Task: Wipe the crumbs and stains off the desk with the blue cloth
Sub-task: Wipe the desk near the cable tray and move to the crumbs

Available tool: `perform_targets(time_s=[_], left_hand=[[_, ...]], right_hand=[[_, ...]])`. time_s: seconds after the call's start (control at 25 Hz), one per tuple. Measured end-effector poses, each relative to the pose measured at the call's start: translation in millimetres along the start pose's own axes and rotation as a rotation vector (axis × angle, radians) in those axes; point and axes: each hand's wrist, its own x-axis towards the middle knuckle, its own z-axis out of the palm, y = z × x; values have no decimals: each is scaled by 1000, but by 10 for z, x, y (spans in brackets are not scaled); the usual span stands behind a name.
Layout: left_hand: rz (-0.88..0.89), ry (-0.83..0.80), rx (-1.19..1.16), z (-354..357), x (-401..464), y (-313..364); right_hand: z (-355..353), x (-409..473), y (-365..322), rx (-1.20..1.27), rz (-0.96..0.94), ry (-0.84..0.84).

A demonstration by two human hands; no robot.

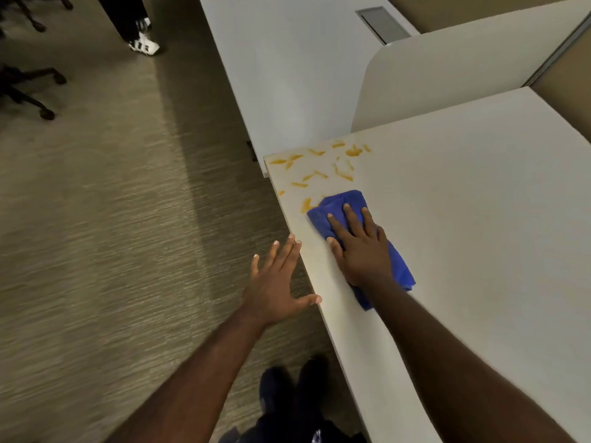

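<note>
A folded blue cloth (340, 203) lies on the white desk (479, 219) near its left edge. My right hand (358, 247) presses flat on the cloth, fingers spread and pointing toward the far corner. Several orange-yellow crumbs and smears (319, 167) cover that far left corner, just beyond the cloth's front edge. My left hand (281, 282) is open with fingers apart, hovering at the desk's left edge; its thumb and fingertips touch or nearly touch the edge. It holds nothing.
A white divider panel (447, 81) stands behind the desk, with another desk (287, 75) beyond. Carpet (112, 219) lies to the left. Chair bases (28, 87) and another person's legs and shoes (140, 36) are at the far left. My own feet (287, 388) show below.
</note>
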Motion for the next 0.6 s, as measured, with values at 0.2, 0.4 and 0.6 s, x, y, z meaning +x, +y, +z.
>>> perform_targets(time_s=[0.2,0.4,0.6], left_hand=[[4,21,4,0,-14,1],[10,32,43,10,0,-21],[11,35,26,18,-10,-23]], right_hand=[[102,-61,-287,0,-137,2],[63,38,78,5,-21,44],[35,339,-308,8,24,40]])
